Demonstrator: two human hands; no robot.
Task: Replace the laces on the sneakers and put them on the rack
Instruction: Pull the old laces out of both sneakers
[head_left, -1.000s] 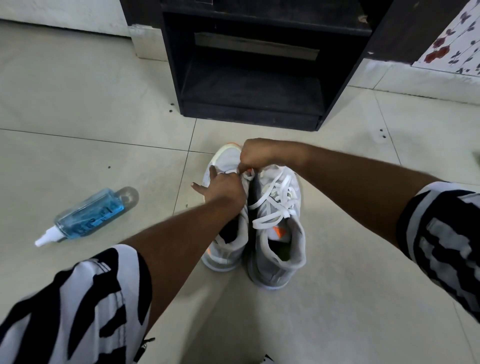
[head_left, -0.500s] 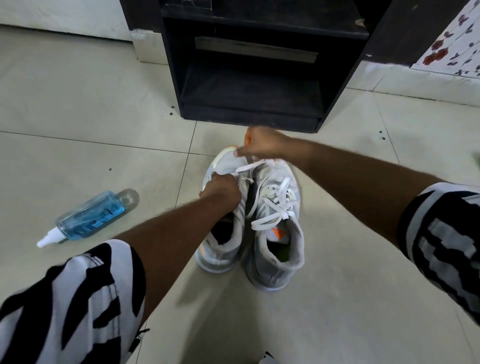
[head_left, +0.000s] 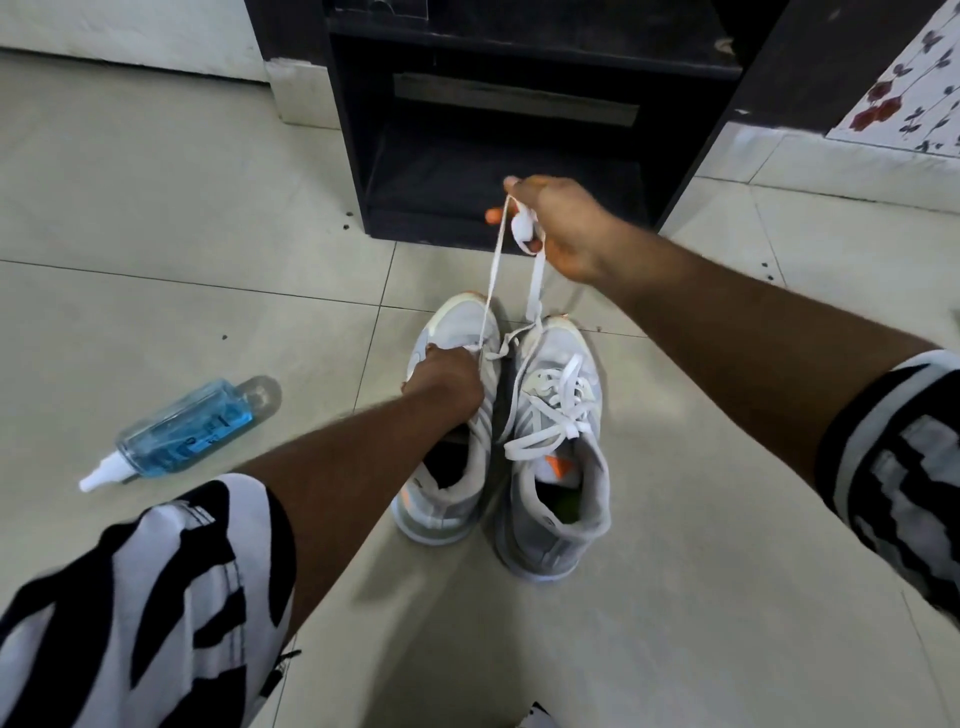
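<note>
Two grey-and-white sneakers stand side by side on the tiled floor, toes pointing away from me. My left hand (head_left: 445, 382) grips the upper of the left sneaker (head_left: 451, 483) and holds it down. My right hand (head_left: 553, 226) is raised above the toes and holds a white lace (head_left: 491, 288) pulled taut in two strands from the left sneaker. The right sneaker (head_left: 558, 467) still carries its white lace, loosely tied. The dark shoe rack (head_left: 511, 171) stands just beyond, its lower shelf open.
A blue spray bottle (head_left: 179, 434) with a white nozzle lies on its side on the floor to the left. A flowered panel (head_left: 906, 88) leans at the far right. Pale floor tiles spread all around the sneakers.
My right hand has risen up and away from the sneakers, drawing the white lace out of the left sneaker. My left hand has closed on that sneaker's upper.
</note>
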